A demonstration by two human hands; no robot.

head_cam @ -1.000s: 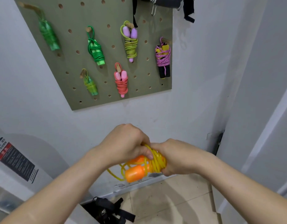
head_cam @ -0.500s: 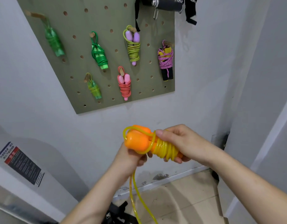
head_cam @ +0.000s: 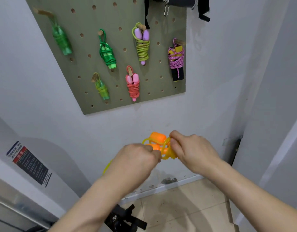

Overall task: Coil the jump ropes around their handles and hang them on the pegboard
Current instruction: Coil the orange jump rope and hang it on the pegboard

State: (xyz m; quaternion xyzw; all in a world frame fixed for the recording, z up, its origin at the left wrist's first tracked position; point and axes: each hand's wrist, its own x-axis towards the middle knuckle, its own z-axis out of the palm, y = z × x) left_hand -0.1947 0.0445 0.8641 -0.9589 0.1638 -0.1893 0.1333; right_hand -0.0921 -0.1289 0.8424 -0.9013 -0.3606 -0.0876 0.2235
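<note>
Below lower edge of pegboard [head_cam: 124,64] — right hand [head_cam: 194,151] grips orange handles [head_cam: 157,138] wound with yellow jump rope [head_cam: 167,154]; left hand [head_cam: 136,158] pinches loose strand. Coiled ropes [head_cam: 142,46] hang on pegboard.

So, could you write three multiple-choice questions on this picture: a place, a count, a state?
1. Where on the pegboard does the purple rope hang? A left edge B middle C right edge
2. How many coiled ropes hang there? A four B six C eight
3. The yellow rope is: A being held B on the floor C on a peg

Answers: 1 C, it hangs at the right edge. 2 B, six bundles show. 3 A, the left hand and the right hand grip it.
</note>
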